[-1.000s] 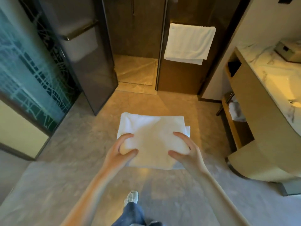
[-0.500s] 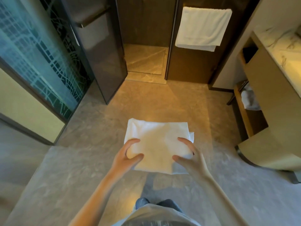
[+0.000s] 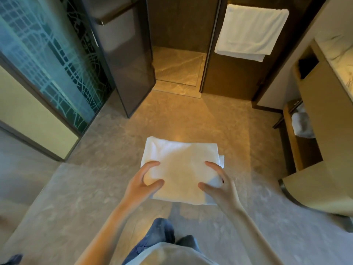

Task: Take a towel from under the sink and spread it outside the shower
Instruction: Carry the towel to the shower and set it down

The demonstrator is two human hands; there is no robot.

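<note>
A folded white towel point(image 3: 181, 167) is held flat in front of me above the stone floor. My left hand point(image 3: 142, 183) grips its near left corner, thumb on top. My right hand point(image 3: 216, 183) grips the near right edge the same way. The shower point(image 3: 178, 67) lies straight ahead, its dark glass door point(image 3: 124, 54) swung open towards me on the left. The floor outside the shower point(image 3: 181, 113) lies between the towel and the shower threshold.
Another white towel point(image 3: 250, 31) hangs on the glass panel right of the shower opening. The sink cabinet point(image 3: 328, 119) stands at the right, with rolled towels point(image 3: 302, 124) on its lower shelf. A patterned glass wall point(image 3: 44, 60) runs along the left.
My view has moved forward towards the shower and tilted down. Both hands keep the same hold on the folded towel. My leg now shows at the bottom.
</note>
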